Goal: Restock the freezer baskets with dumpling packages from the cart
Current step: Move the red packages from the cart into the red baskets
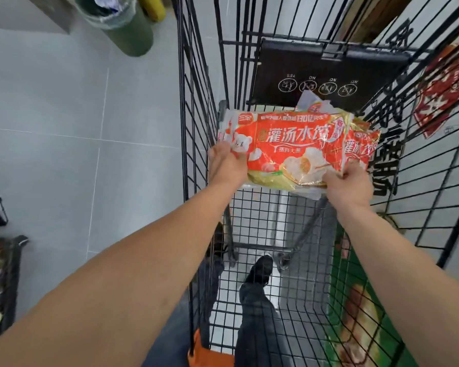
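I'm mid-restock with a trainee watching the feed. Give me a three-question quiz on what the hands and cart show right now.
1. True or false: both hands grip the red plastic dumpling packages inside the black wire shopping cart.
2. Which hand holds the end printed with the white bear: A) left hand, B) right hand?
3. Fill in: the black plastic child-seat flap behind the packages shows ____ round white icons.

Key: 1 true. 2 A. 3 four.
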Tool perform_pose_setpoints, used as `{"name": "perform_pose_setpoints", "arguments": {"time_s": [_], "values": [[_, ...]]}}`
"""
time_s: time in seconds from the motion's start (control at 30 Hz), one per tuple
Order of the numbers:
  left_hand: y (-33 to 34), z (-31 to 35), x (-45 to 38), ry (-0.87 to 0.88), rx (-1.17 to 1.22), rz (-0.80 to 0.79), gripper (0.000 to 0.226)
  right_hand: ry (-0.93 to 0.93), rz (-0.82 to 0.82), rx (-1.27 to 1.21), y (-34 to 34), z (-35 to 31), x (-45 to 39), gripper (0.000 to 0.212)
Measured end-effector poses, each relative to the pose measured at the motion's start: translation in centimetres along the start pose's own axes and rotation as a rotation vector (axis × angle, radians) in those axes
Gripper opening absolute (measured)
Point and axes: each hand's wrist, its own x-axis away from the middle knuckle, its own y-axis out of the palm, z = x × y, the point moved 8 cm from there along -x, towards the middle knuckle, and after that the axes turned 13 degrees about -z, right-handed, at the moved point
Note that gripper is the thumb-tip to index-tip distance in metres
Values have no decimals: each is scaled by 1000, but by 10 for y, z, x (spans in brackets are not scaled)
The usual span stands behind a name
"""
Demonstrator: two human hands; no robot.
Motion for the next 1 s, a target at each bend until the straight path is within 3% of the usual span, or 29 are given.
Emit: {"name": "perform_pose_setpoints", "arguments": {"time_s": [0.1,0.2,0.4,0.53,0.7,0.83,1.0], "values": [[4,-7,-7,-123,134,-76,38,10,-99,-38,0,-4,-5,9],[4,-19,-9,-211,281,-108,16,-20,-186,-168,2,-24,-8,25],[-2,-1,18,-130,262,-80,31,-23,-149,-260,-5,-26,23,13],[-5,20,52,-46,489,-259,43,18,-107,-401,-26,-6,57,22],[-5,53,103,15,698,-576,55,-42,-233,-626,-51,7,117,35],[13,88,152,135,605,-835,62,-73,-278,-831,-80,39,175,23],[60,104,203,212,389,-999,65,-53,-16,-1086,-107,113,238,20]]}}
